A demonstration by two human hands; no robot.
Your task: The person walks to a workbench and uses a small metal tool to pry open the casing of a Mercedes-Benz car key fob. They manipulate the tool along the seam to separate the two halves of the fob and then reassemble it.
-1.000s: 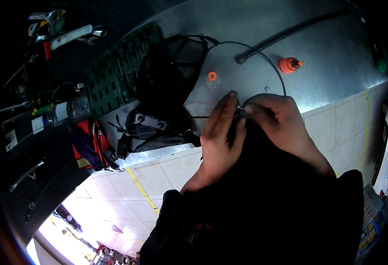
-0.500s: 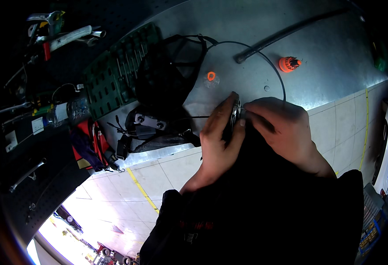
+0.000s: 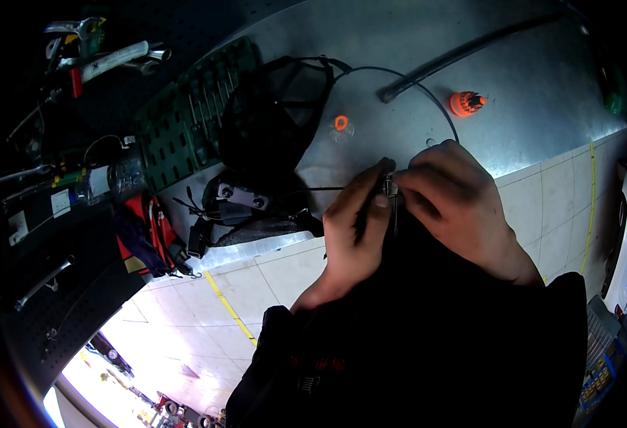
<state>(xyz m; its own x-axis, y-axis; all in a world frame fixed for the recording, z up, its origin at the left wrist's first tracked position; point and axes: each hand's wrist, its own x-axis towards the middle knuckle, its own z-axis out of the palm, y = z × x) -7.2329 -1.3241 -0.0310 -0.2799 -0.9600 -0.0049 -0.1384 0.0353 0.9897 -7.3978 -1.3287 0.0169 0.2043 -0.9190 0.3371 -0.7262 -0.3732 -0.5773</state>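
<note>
My left hand (image 3: 356,221) is curled round a small dark metal tool (image 3: 389,182), its thumb lying along it. My right hand (image 3: 456,207) pinches at the same tool from the right, fingertips touching a thin metal part; the exact grip is partly hidden by the fingers. A thin black cable (image 3: 442,107) arches over the steel bench (image 3: 534,107) and passes behind my hands. Just beyond them lie an orange ring (image 3: 341,123) on a small clear piece and an orange bit holder (image 3: 463,104).
A black bag (image 3: 267,107), a green screwdriver case (image 3: 167,143) and black straps with a grey plate (image 3: 242,196) lie at left, beside red cloth (image 3: 142,217). A black rod (image 3: 470,57) lies behind. Wrenches (image 3: 114,58) hang on a pegboard. A white car bumper (image 3: 624,250) stands right.
The tool has turned in my hands, with a thin shiny part now pointing downward. My right hand has shifted up and curled more, covering part of the cable; my left fingertips have dropped slightly.
</note>
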